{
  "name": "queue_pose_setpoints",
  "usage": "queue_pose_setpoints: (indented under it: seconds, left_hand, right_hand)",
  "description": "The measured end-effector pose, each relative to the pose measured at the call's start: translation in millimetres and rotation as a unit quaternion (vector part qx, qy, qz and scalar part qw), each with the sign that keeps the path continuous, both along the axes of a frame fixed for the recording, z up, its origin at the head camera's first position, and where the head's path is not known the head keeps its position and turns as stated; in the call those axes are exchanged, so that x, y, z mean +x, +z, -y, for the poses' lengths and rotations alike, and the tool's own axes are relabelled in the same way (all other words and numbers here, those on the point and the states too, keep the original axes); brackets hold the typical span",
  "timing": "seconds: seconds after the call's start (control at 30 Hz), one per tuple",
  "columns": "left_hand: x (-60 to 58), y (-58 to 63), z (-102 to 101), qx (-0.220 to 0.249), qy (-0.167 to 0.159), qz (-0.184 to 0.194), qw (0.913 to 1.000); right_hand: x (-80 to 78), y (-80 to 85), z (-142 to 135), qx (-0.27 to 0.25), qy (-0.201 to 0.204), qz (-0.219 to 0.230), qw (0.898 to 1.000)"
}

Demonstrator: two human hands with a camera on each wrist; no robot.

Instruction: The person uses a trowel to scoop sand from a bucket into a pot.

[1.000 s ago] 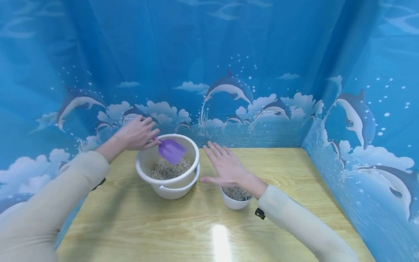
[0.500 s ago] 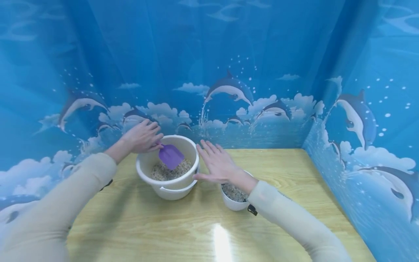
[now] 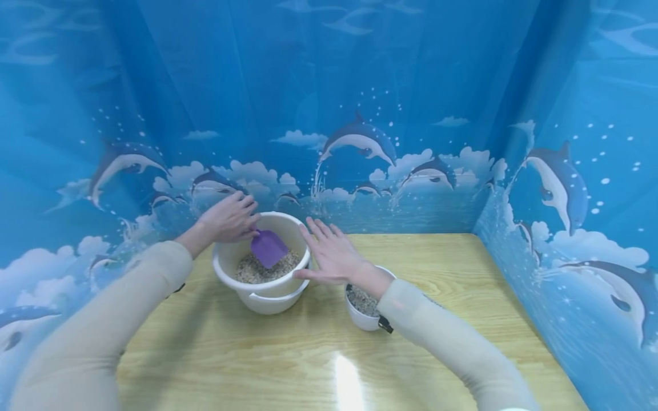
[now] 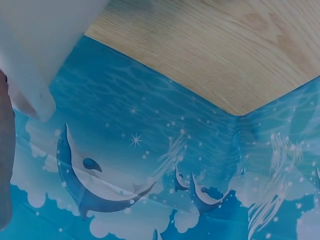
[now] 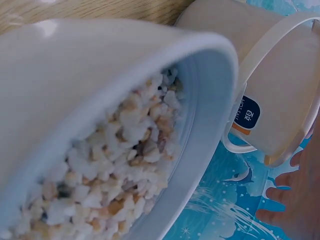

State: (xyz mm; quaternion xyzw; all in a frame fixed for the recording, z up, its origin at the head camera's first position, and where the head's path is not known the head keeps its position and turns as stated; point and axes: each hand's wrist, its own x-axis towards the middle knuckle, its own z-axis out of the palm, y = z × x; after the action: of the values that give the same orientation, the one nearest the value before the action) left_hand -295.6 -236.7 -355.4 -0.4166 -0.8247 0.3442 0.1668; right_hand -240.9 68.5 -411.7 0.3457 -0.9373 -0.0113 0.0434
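In the head view my left hand (image 3: 231,220) grips a small purple plastic shovel (image 3: 269,249) by its handle, over the far left rim of a white bucket (image 3: 269,305). The blade tilts down into the bucket, close over the gravel (image 3: 257,269) at its bottom. My right hand (image 3: 334,254) is spread flat, its thumb and fingertips right at the bucket's right rim. Beneath the right wrist stands a white bowl (image 3: 362,323), nearly full of pale mixed gravel (image 5: 125,155). In the left wrist view only an edge of the left hand (image 4: 5,155) shows.
Both containers stand on a wood-grain table (image 3: 247,365). A blue curtain (image 3: 308,74) printed with dolphins closes off the back and both sides. The bucket's handle (image 3: 277,299) hangs down at its front.
My left hand has moved right and lowered the shovel deeper into the bucket. The right hand has shifted left, from over the bowl to the bucket's rim.
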Motion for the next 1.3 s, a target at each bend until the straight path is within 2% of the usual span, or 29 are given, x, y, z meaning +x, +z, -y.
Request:
queue_pose_setpoints:
  seconds: [0.3, 0.57, 0.87, 1.3]
  left_hand:
    - [-0.5, -6.9, -4, -0.009, -0.003, -0.013, 0.9999]
    - [-0.6, -10.6, -4, -0.033, -0.003, -0.022, 0.9992]
    - [-1.8, -11.1, -3, -0.046, -0.006, -0.071, 0.9964]
    - [-1.8, -9.8, -3, -0.082, 0.009, -0.114, 0.9900]
  right_hand:
    - [-2.5, -2.0, 1, 0.010, 0.000, -0.006, 1.000]
    - [-2.5, -1.6, 5, -0.003, -0.011, 0.017, 1.000]
    - [-3.4, -1.8, 4, 0.013, -0.009, 0.021, 1.000]
    - [-3.8, -1.7, 3, 0.016, -0.007, 0.015, 1.000]
